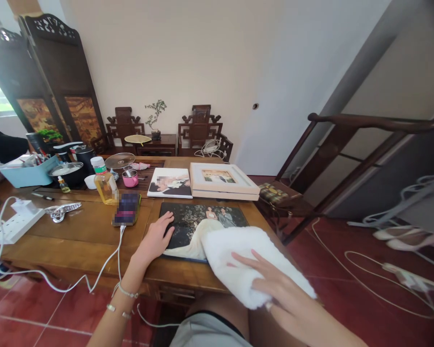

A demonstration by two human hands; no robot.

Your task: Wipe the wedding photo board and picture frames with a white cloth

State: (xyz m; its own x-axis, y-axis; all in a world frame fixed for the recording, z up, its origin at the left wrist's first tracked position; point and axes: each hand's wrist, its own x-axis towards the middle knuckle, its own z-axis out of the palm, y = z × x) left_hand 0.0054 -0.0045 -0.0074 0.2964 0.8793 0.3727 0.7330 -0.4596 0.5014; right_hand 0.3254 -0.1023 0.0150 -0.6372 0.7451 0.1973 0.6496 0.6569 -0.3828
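Note:
A dark wedding photo panel (188,224) lies flat near the front edge of the wooden table; I cannot tell if it is an album or a single board. On its left edge rests my left hand (159,235), fingers apart and holding nothing. My right hand (271,284) grips a fluffy white towel (238,246), its fingers spread over the cloth. The towel covers the panel's lower right part and hangs past the table's edge. Just behind the panel are a smaller photo book (169,183) and a pale framed-photo box (224,180).
Left on the table (90,236) are a phone (126,209) on a white cable, an amber bottle (106,185), a pink cup (130,178), a power strip (14,226) and a blue box (32,171). A wooden chair (332,140) stands right, with cables on the red floor.

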